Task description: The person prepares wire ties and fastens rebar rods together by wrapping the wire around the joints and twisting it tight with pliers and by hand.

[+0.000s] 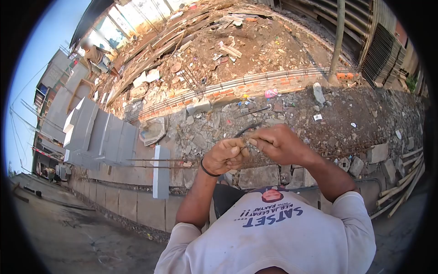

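My left hand [223, 156], with a black band at the wrist, is closed in front of my chest, fingers curled and thumb pressed in. My right hand [279, 143] is pinched closed just beside it, the fingertips of both nearly meeting. Whatever lies between the fingers is too small to make out. A dark curved strip [246, 130] shows just beyond the fingertips; I cannot tell whether either hand touches it. Below the hands, thin rusty rebar rods [182, 160] run over the blocks along the trench edge.
Grey blocks are stacked [102, 134] at the left, near an upright pale block [160, 172]. Beyond the rubble [200, 132] runs a low brick footing [228, 93] with rebar. Bamboo poles [406, 182] lie at the right. Another person [96, 57] stands at the far left.
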Action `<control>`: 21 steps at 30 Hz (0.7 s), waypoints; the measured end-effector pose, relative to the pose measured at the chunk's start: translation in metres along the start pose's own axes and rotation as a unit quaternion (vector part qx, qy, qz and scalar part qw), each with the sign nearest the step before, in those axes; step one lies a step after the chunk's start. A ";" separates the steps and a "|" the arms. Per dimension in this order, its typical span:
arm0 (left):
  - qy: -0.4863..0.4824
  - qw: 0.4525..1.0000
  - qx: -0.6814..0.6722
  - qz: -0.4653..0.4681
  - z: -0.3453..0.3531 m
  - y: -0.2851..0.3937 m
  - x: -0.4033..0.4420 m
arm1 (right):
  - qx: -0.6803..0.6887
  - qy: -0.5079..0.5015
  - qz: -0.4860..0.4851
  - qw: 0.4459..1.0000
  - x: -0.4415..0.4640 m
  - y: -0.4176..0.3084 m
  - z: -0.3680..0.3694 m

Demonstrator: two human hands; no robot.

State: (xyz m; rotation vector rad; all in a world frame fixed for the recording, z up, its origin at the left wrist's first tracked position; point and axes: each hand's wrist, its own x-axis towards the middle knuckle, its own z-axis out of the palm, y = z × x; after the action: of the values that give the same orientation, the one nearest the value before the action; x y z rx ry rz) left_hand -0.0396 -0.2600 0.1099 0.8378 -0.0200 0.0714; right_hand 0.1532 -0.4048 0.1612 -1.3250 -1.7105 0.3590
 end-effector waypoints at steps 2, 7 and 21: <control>0.021 0.999 0.030 0.004 0.004 -0.003 0.000 | 0.006 -0.009 0.009 1.000 0.000 -0.003 -0.001; 0.105 0.988 0.116 0.003 0.019 0.001 -0.002 | 0.060 -0.027 0.055 0.996 -0.001 -0.006 -0.005; 0.230 0.848 0.461 0.124 0.018 -0.026 0.007 | 0.147 -0.074 0.194 0.967 -0.005 0.011 0.000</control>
State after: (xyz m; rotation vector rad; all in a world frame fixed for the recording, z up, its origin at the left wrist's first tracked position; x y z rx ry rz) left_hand -0.0311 -0.2902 0.1029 1.7639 0.3897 0.5599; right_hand 0.1603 -0.4046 0.1513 -1.4320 -1.4383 0.9214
